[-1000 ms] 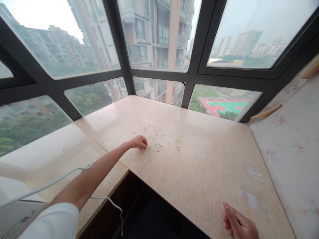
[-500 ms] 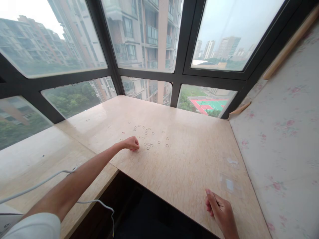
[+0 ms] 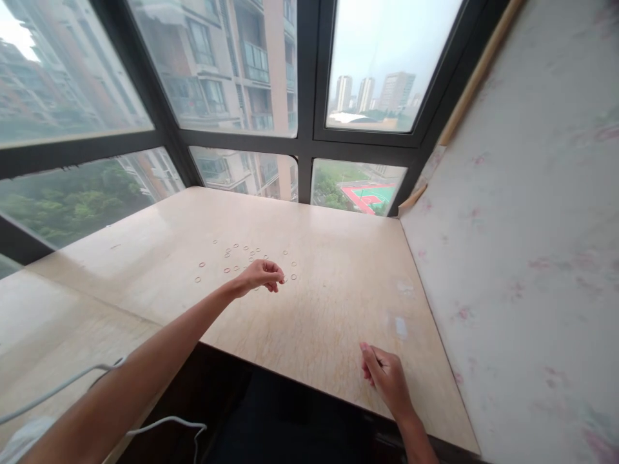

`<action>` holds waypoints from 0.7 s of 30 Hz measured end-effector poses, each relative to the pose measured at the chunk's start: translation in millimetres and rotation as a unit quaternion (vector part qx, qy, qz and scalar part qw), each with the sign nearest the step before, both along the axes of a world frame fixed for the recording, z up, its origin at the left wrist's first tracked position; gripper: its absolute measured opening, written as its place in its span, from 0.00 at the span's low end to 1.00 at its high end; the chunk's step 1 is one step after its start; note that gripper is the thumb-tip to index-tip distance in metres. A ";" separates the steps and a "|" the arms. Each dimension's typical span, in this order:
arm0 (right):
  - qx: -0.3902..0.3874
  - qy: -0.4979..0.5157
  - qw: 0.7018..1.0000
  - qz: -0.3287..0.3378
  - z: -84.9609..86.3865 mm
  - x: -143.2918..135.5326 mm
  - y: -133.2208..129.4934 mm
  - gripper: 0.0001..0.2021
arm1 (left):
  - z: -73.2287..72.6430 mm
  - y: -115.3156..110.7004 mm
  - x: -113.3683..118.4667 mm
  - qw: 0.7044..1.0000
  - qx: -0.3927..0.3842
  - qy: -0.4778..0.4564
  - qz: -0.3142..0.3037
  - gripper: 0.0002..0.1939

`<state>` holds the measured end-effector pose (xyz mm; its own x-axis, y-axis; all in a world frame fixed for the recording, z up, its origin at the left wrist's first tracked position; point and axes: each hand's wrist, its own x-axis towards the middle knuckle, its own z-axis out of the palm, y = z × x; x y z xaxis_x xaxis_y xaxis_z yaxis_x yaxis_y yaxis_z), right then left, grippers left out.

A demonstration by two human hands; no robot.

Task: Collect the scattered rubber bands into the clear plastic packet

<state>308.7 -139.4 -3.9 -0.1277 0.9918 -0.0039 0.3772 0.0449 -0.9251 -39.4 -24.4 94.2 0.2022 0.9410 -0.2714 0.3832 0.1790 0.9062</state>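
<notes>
Several thin rings [image 3: 293,277] lie scattered on the pale marbled surface [image 3: 319,322], most of them grey, with a couple of reddish ones [image 3: 202,265] at the left. My left hand [image 3: 264,275] is over the right part of the group, thumb and fingertips pinched together; a small ring seems to show at the fingertips. Part of the group is hidden beneath this hand. Near the front edge on the right, my right hand [image 3: 384,375] rests in a loose fist, and whatever it may hold is hidden.
Dark window frames [image 3: 304,142] border the far side. A flowered wall [image 3: 512,258] rises at the right, with clear plastic pieces [image 3: 400,327] on the surface beside it. A white cable [image 3: 58,388] runs past my left arm.
The view has turned to the right. My left hand has moved right across the rings, from their left-front side to their right part. The right hand keeps its closed shape.
</notes>
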 end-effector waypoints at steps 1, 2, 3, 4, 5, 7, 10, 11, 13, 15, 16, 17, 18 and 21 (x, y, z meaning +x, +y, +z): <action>0.007 0.000 1.000 0.000 0.8 -0.2 0.3 0.25 | -0.2 1.7 16.5 1.000 0.007 -0.006 -0.006 0.11; 0.012 0.000 1.000 -0.001 1.5 -0.3 0.7 0.25 | -0.8 3.1 33.8 1.000 0.014 -0.013 -0.012 0.11; 0.016 0.000 1.000 -0.003 2.0 -0.3 1.2 0.25 | -1.8 4.4 51.6 0.999 0.020 -0.022 -0.020 0.11; 0.019 0.001 1.000 -0.004 2.4 -0.1 1.7 0.25 | -3.3 5.5 69.7 0.999 0.023 -0.033 -0.030 0.11; 0.022 0.001 1.000 -0.005 2.8 0.1 2.3 0.26 | -5.4 6.6 87.9 0.998 0.023 -0.045 -0.040 0.12; 0.034 0.002 0.999 -0.004 3.6 0.7 3.2 0.26 | -11.0 9.1 123.7 0.996 0.023 -0.066 -0.059 0.11; 0.051 -0.003 0.999 0.001 4.8 1.6 4.4 0.26 | -21.4 14.3 173.6 0.993 0.031 -0.070 -0.089 0.09; 0.055 -0.005 0.998 0.003 5.1 1.9 4.8 0.27 | -24.9 16.3 188.7 0.992 0.038 -0.066 -0.098 0.08; 0.063 -0.008 0.998 0.004 5.5 2.6 5.3 0.27 | -31.1 20.2 215.7 0.990 0.058 -0.057 -0.118 0.06; 0.069 -0.011 0.998 0.004 5.7 3.3 5.7 0.28 | -35.7 24.0 237.6 0.986 0.087 -0.044 -0.134 0.05; 0.071 -0.013 0.997 0.005 5.8 3.7 5.9 0.28 | -37.5 25.8 246.4 0.984 0.103 -0.038 -0.142 0.04; 0.072 -0.016 0.997 0.006 5.9 4.0 6.1 0.28 | -38.9 27.5 253.9 0.981 0.119 -0.031 -0.149 0.04; 0.073 -0.018 0.997 0.007 6.0 4.3 6.3 0.27 | -40.1 29.3 260.0 0.979 0.132 -0.023 -0.156 0.04; 0.074 -0.021 0.997 0.010 6.7 4.6 7.3 0.27 | -43.5 34.1 271.3 0.971 0.162 0.005 -0.175 0.04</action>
<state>313.2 -132.2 2.9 -0.1510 0.9792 0.1355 0.4135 0.1871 -0.8911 231.9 9.6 50.8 0.5244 0.8511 0.0244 0.3781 -0.2585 0.8890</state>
